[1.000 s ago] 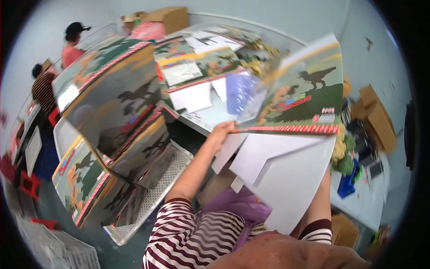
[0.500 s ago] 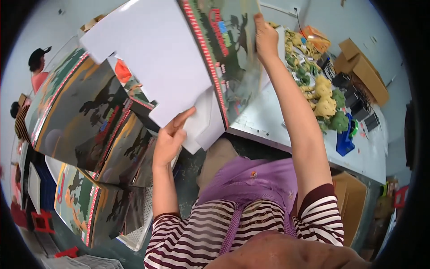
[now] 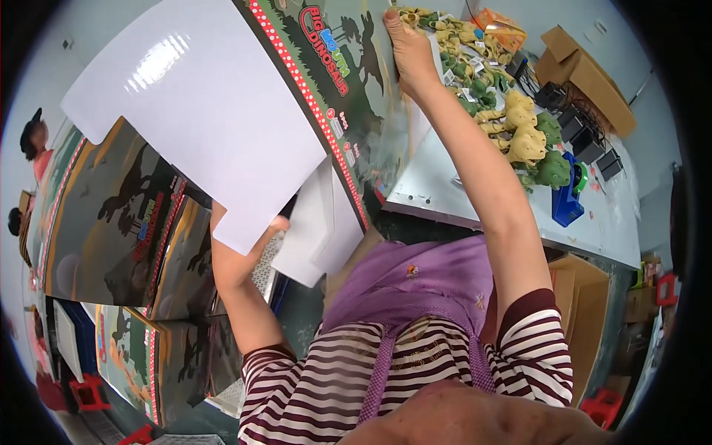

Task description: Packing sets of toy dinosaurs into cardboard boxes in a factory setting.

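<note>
Raised in front of me is a printed cardboard box [image 3: 326, 96] in dark green with a red dotted border and dinosaur pictures. Its long white flap [image 3: 200, 111] stands out to the left, and a smaller white flap [image 3: 311, 222] hangs at the near end. My right hand [image 3: 411, 55] is closed on the box's far right edge, thumb on the printed face. My left hand [image 3: 241, 256] is at the near corner of the long flap, partly behind it. Only its thumb shows clearly; the other fingers are hidden.
Similar printed boxes [image 3: 104, 222] are stacked at the left. On the white table [image 3: 445, 185] at the right lie several green and yellow toy dinosaurs [image 3: 526, 141], a blue tape dispenser [image 3: 567, 196] and black blocks [image 3: 586, 141]. A brown carton [image 3: 582, 319] stands below. Another person [image 3: 37, 148] is far left.
The box has shifted left with my right hand still on its edge. My left hand has moved left and nearer to me, from the flaps' inner side to partly behind the long flap.
</note>
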A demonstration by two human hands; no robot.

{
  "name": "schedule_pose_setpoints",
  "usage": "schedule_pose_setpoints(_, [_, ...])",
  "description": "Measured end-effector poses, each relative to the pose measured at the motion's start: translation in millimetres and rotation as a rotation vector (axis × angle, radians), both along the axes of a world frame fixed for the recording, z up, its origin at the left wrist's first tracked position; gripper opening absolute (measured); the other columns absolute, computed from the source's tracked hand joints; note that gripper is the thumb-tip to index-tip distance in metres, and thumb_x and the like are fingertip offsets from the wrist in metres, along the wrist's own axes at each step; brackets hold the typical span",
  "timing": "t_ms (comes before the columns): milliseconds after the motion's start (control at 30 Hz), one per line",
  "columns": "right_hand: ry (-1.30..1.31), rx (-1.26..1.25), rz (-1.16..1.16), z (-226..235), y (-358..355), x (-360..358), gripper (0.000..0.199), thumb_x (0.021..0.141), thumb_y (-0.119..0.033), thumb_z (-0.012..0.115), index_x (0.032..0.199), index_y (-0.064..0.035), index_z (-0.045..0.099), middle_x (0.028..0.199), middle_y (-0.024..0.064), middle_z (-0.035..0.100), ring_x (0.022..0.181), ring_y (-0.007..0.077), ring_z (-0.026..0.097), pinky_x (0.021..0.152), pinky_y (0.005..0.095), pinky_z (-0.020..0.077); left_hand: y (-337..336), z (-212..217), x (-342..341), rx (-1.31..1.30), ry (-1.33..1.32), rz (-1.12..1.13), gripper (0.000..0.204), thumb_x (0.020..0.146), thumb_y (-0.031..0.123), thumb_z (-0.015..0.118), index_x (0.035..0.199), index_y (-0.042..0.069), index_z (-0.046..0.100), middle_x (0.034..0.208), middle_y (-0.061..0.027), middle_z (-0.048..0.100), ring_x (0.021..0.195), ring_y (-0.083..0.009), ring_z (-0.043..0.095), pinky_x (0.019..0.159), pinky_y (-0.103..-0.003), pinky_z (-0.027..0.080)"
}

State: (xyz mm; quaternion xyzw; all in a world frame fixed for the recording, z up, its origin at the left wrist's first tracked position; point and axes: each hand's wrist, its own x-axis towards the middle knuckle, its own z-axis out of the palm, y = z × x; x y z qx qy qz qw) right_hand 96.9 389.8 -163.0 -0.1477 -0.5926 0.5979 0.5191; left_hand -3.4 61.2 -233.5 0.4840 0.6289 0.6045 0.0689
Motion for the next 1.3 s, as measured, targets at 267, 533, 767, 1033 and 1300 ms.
schedule_pose_setpoints(267, [0.073,-0.117,0.041,-1,-7,6,0.054,0.08,-0.054,0.058,0.09,-0.0004,0.061,0.078,0.0048,0.061,0.068,0.011,0.057,0.061,0.0246,0.0471,26,-24,-24,0.169,-0.097,0.196,0.048,0.081,0.017,0.063,0.118,-0.006,0.044,0.108,-0.014,0.057,0.09,-0.0207,0.059,0.079,-0.03,0.046])
schedule_pose_setpoints(533, [-0.301,0.065,0.024,77,0,49,0.047,0.087,-0.04,0.055,0.096,0.0056,0.061,0.083,0.0072,0.063,0.069,0.0133,0.057,0.064,0.0274,0.0465,31,-43,-70,0.339,-0.002,0.376,0.044,0.09,0.025,0.047,0.121,-0.005,0.042,0.109,-0.0164,0.056,0.095,-0.0226,0.058,0.07,-0.029,0.051])
schedule_pose_setpoints(767, [-0.737,0.109,0.007,9,47,82,0.061,0.078,-0.063,0.052,0.091,-0.0044,0.063,0.073,0.0053,0.06,0.072,0.0129,0.058,0.061,0.0258,0.0471,38,24,-74,0.553,-0.119,0.358,0.023,0.087,0.016,0.058,0.099,-0.003,0.054,0.087,-0.0077,0.061,0.078,-0.0126,0.057,0.068,-0.025,0.045])
schedule_pose_setpoints(1033, [-0.447,-0.437,0.24,-5,2,102,0.032,0.09,-0.039,0.049,0.079,-0.0093,0.054,0.064,0.0021,0.05,0.049,0.0119,0.048,0.045,0.0279,0.0442,67,105,-71,0.47,-0.167,0.265,0.031,0.092,0.027,0.05,0.111,0.003,0.044,0.091,-0.013,0.058,0.074,-0.0163,0.06,0.062,-0.031,0.05])
schedule_pose_setpoints(1300, [-0.122,-0.957,0.007,-85,-45,126,0.015,0.083,-0.02,0.055,0.077,-0.0069,0.052,0.065,0.0021,0.049,0.05,0.0142,0.047,0.043,0.0273,0.0428,141,122,-77,0.441,-0.129,-0.023,0.027,0.09,0.026,0.054,0.107,0.006,0.05,0.084,-0.0098,0.06,0.067,-0.0137,0.058,0.054,-0.025,0.045])
